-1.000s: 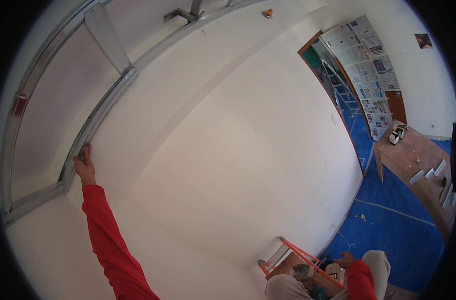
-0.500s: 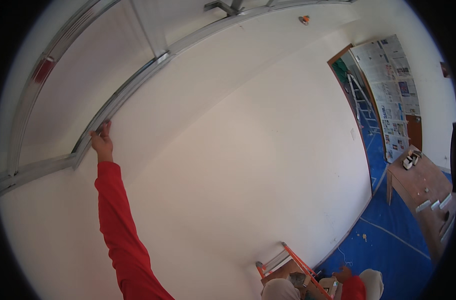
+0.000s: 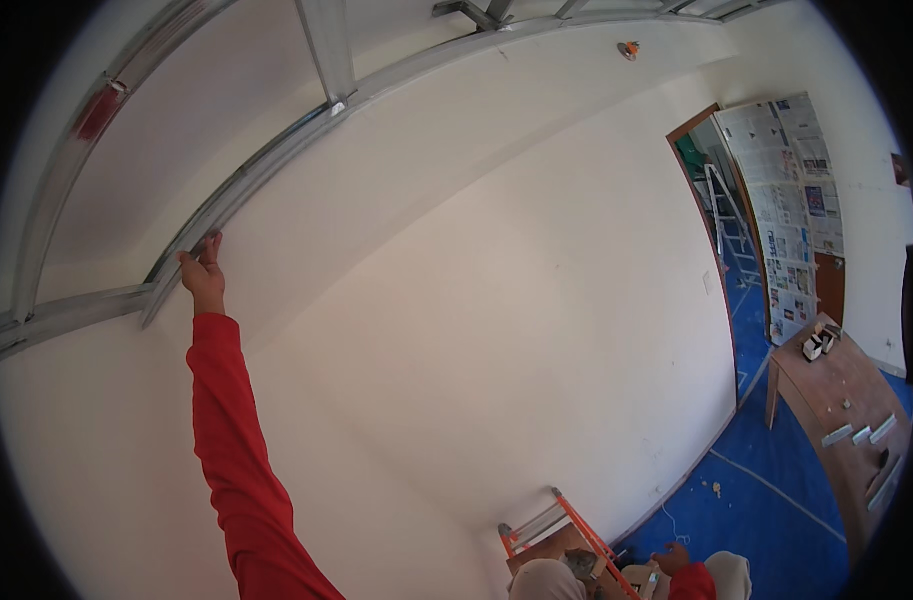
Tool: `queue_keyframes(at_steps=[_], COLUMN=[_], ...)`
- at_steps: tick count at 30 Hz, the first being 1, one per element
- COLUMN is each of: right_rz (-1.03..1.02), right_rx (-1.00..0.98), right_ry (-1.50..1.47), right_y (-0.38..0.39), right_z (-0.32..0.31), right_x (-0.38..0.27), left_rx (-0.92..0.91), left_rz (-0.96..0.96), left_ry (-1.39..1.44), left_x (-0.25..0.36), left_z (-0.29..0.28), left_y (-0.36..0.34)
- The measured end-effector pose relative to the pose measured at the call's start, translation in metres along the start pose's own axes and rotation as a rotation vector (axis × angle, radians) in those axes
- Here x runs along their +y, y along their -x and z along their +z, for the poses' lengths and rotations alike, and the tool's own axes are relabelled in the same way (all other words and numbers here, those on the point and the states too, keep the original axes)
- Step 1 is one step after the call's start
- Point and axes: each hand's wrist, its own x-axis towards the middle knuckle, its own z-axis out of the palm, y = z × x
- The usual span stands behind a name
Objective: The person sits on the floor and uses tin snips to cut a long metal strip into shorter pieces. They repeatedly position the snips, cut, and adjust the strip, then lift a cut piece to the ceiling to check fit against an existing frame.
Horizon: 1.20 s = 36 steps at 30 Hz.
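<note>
My left arm, in a red sleeve, reaches up to a long grey metal channel [image 3: 261, 175] along the top of the white wall. My left hand [image 3: 206, 280] is closed on the channel's lower edge, with the thumb on one side and fingers on the other. The channel's near end stands slightly off the metal frame [image 3: 71, 315] at the corner. Far below, my right hand [image 3: 671, 557] is held low beside my knee [image 3: 728, 575]. Its fingers look apart and nothing shows in them.
An orange-railed stepladder [image 3: 586, 525] stands below me against the wall. Metal studs [image 3: 326, 50] run across overhead. At the right are a wooden table [image 3: 811, 375] with metal offcuts, a newspaper-covered door [image 3: 776, 210], and blue sheeting [image 3: 766, 485] on the floor. An orange fitting [image 3: 628, 50] sits high on the wall.
The view has tilted up slightly, so the floor things sit a little lower and further left. My left hand stays on the channel. My right hand stays low by my knee.
</note>
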Motion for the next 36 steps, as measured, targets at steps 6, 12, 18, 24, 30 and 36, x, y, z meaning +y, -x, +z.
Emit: queue_keyframes(at_steps=[6,12,18,24,30,36], right_rz=[-0.044,-0.148,-0.089,-0.104,-0.091,-0.077], right_rx=[0.049,0.088,0.039,0.066,0.061,0.056], right_ry=[0.027,0.066,0.045,0.030,0.027,0.012], right_y=[-0.003,-0.012,-0.009,-0.013,-0.014,-0.007], right_z=[0.001,0.006,0.002,0.006,0.007,-0.001], right_x=[-0.001,0.011,0.008,0.013,0.016,0.005], left_rx=[0.008,-0.021,0.008,0.056,0.023,0.051], left_rz=[0.015,0.019,0.004,0.018,-0.015,-0.057], left_ry=[-0.034,-0.022,0.010,-0.023,0.042,0.062], left_x=[0.003,0.007,0.007,0.008,-0.001,-0.009], left_z=[-0.002,-0.006,-0.002,0.010,0.023,0.020], left_y=[0.001,-0.002,-0.001,0.003,-0.011,-0.016])
